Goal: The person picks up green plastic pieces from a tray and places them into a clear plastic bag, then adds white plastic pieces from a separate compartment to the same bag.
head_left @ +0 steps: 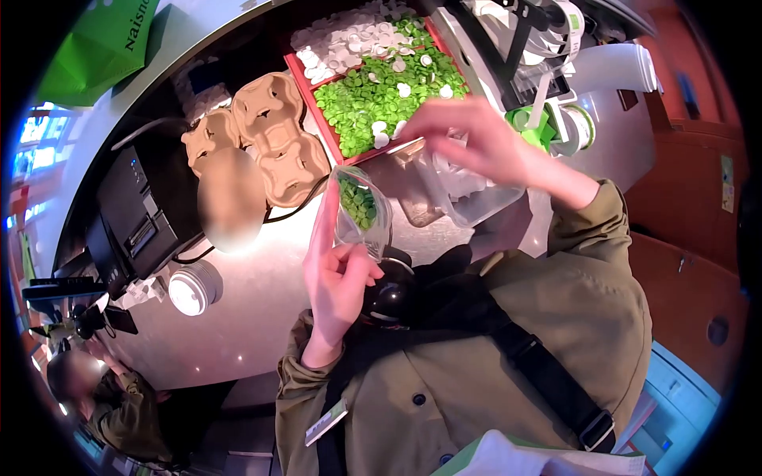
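Note:
My left hand (341, 282) is closed around the lower part of a clear plastic bag (379, 226), whose mouth gapes upward. Inside the bag lie small green plastic pieces (359, 205). Beyond it stands a red tray (309, 99) heaped with loose green pieces (365, 103) and, in its far part, white round pieces (349, 40). A few white ones are scattered among the green. My right hand (484, 147) hovers at the tray's near right edge, fingertips close to a white piece (381, 140). Motion blurs its fingers, so a grip cannot be made out.
Below my right hand sits a clear plastic container (484, 202). Cardboard cup carriers (278, 143) lie left of the tray, beside a black printer-like box (139, 210). A stack of white lids (190, 289) is nearer. Another person (119, 408) is at the lower left.

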Available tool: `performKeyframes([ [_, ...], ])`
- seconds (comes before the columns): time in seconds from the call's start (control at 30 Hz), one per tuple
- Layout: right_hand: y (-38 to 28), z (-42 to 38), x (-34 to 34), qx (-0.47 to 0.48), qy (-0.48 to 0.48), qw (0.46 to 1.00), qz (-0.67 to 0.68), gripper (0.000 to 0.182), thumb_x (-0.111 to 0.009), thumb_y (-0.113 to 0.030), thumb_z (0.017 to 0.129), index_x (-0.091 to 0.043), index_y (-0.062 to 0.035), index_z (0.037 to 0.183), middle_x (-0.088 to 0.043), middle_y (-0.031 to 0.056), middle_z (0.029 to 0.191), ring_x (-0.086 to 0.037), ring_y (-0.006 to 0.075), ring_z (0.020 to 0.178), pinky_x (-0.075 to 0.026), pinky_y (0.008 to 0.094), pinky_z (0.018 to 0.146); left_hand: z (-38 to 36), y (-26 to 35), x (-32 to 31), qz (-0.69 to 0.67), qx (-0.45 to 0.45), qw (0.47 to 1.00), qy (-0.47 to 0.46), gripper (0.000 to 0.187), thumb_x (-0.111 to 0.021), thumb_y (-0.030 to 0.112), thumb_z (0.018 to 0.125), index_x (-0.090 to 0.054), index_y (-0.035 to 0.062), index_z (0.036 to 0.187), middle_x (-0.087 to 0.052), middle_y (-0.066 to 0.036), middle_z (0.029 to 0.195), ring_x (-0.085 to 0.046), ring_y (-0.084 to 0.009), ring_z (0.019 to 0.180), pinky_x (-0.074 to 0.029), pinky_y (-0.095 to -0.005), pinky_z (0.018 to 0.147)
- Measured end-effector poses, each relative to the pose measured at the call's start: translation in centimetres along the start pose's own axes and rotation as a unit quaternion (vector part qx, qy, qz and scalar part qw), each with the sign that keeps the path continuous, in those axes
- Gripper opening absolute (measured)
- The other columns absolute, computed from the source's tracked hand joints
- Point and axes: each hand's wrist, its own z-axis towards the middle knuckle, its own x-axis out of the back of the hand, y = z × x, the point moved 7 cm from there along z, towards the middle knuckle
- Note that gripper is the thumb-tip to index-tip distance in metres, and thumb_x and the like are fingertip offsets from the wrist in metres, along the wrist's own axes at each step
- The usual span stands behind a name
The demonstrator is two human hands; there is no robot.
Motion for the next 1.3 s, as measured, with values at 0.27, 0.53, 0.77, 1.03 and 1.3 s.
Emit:
performKeyframes([
  [0.27,9.6,2.1,0.2,-0.13,-0.034,0.969,-0.206,0.011,-0.059,-0.01,0.075,-0.056,-0.0006,0.079,-0.055,0.0106,0.064,-0.057,0.0278,0.063,-0.045,0.0336,0.062,-0.1,-0.1,1.1,-0.003,-0.004,1.0,0.008,0.069,-0.037,-0.012,0.072,-0.022,0.0018,0.138,-0.034,-0.007,0.138,-0.052,-0.006,0.055,-0.04,-0.0167,0.047],
  [0.53,10.6,4.7,-1.5,-0.191,-0.018,0.981,-0.013,0.011,-0.057,-0.009,0.08,-0.055,0.0014,0.081,-0.056,0.0047,0.062,-0.056,0.0088,0.052,-0.046,0.0236,0.047,-0.1,-0.3,1.4,-0.003,0.009,1.0,0.01,0.069,-0.036,-0.012,0.073,-0.023,0.0039,0.139,-0.038,-0.004,0.136,-0.052,-0.0051,0.054,-0.04,-0.0165,0.047],
  [0.77,11.6,2.2,4.7,-0.217,0.032,0.969,-0.112,0.012,-0.058,-0.008,0.077,-0.056,0.0028,0.081,-0.057,0.0098,0.064,-0.057,0.0158,0.053,-0.045,0.0298,0.052,-0.3,-0.5,2.0,-0.015,0.002,0.999,0.036,0.067,-0.037,-0.012,0.074,-0.024,0.0042,0.138,-0.037,-0.004,0.138,-0.052,-0.0041,0.055,-0.04,-0.0159,0.047],
  [1.03,11.1,-0.2,1.7,-0.166,-0.132,0.95,-0.228,0.023,-0.063,-0.008,0.071,-0.043,-0.0013,0.081,-0.052,0.0141,0.065,-0.055,0.0322,0.066,-0.04,0.0402,0.059,0.0,-0.3,1.7,-0.004,0.005,0.999,0.036,0.066,-0.037,-0.012,0.074,-0.025,0.0027,0.138,-0.039,-0.005,0.137,-0.052,-0.0042,0.054,-0.04,-0.0155,0.046],
  [1.3,10.9,1.4,2.3,-0.078,-0.033,0.956,-0.281,0.025,-0.062,-0.009,0.073,-0.047,0.0006,0.09,-0.057,0.0181,0.081,-0.056,0.0363,0.08,-0.043,0.0427,0.07,0.0,-1.0,1.9,0.003,0.024,0.999,0.026,0.066,-0.037,-0.01,0.074,-0.026,0.0028,0.138,-0.042,-0.005,0.134,-0.052,-0.0037,0.053,-0.04,-0.0154,0.046],
])
